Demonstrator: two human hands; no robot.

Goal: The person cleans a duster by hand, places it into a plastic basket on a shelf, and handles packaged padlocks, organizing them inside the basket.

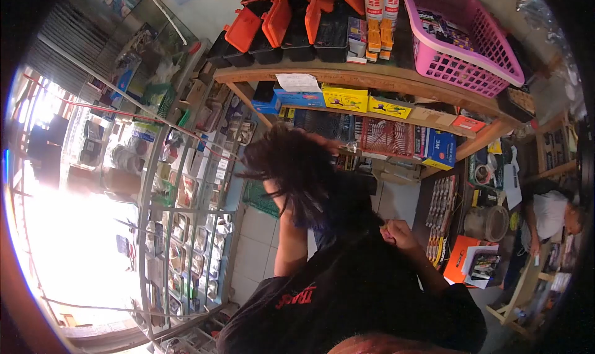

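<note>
A black feather duster (291,180) stretches across the middle of the head view, its plumes fanned toward the upper left. My right hand (400,234) is closed around its handle end, at the right of my dark shirt. From the lower left my left arm reaches up behind the plumes. Part of my left hand (322,143) shows past them, near the goods on the lower shelf of the wooden rack (365,78). Most of its fingers are covered, so its grip and any contact cannot be made out.
Black bins with orange lids (277,26) and a pink basket (465,62) stand on the rack top. Glass display shelving (149,199) lines the left. Below lies a tiled floor (254,242) with a green crate (260,198). Another person (548,214) is at the far right.
</note>
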